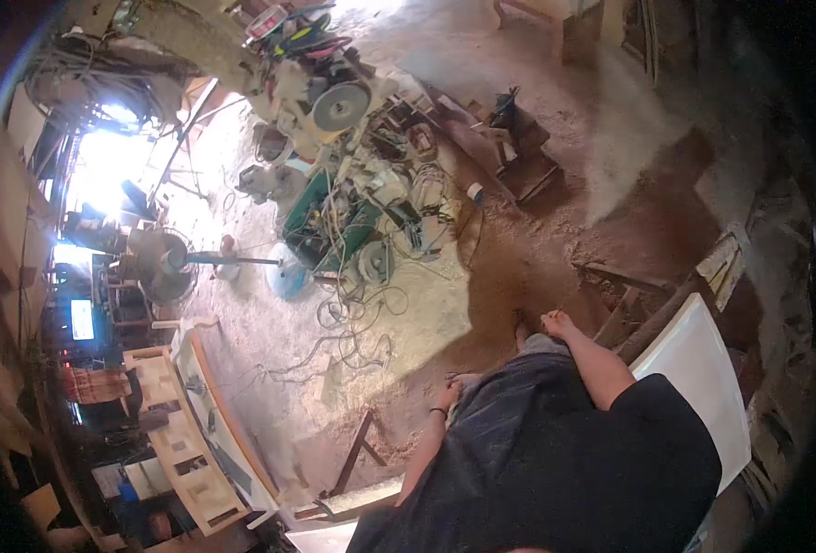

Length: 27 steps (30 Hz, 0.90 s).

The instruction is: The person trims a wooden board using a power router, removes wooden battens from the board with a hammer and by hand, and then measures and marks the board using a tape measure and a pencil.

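My left hand, with a dark band at the wrist, rests beside the grey-and-dark clothing over my legs. Its fingers are too small and partly hidden to read. On the other side, my right hand lies near my knee, fingers curled in, and nothing shows in it. Both arms hang along a black shirt. Behind me is a white, smooth panel, perhaps a seat or board. No tool touches either hand.
Ahead on the dusty floor lie tangled cables, a green crate and a heap of power tools with a grey disc. A pedestal fan and a pale wooden frame stand left. A wooden box sits further off.
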Each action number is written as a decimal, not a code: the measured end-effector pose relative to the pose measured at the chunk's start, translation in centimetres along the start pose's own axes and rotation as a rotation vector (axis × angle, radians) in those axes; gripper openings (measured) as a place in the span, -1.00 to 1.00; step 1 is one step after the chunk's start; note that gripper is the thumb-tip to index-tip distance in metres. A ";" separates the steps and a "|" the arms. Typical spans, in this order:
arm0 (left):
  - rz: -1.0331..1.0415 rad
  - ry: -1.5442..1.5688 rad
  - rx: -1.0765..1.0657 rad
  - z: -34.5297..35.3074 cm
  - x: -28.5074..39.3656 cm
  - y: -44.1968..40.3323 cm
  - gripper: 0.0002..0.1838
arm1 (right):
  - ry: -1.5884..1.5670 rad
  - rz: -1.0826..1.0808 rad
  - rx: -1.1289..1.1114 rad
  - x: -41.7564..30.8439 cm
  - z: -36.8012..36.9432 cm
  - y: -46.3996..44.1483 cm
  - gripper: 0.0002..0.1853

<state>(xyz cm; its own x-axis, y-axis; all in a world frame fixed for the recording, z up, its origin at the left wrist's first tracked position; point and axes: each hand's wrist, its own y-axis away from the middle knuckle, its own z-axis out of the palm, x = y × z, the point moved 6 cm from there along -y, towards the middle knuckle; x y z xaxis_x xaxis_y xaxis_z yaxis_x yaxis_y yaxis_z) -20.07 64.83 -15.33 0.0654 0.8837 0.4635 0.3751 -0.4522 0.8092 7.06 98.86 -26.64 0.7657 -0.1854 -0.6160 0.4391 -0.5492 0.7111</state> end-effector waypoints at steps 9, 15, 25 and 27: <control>0.006 0.057 0.208 -3.2 12.6 0.1 -0.46 | -0.081 0.193 0.086 0.8 -6.4 1.5 -0.70; 0.139 0.091 0.120 -1.3 17.7 -4.3 -0.43 | -0.355 0.410 0.099 0.7 -10.0 4.7 -0.60; 0.042 -0.163 -0.161 -2.1 28.8 -18.2 -0.32 | -0.282 0.465 -0.045 10.0 -10.5 -0.7 -0.21; 0.143 -0.265 -0.184 -2.3 34.3 -20.7 -0.31 | 0.029 0.304 -0.058 14.4 -11.8 -3.2 -0.15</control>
<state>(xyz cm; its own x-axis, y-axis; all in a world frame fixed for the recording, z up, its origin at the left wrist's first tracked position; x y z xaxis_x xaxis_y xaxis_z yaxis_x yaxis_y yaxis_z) -27.74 104.24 -15.36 0.3519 0.7994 0.4870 0.1734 -0.5670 0.8053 22.25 107.60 -33.77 0.8788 -0.3099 -0.3628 0.2136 -0.4245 0.8799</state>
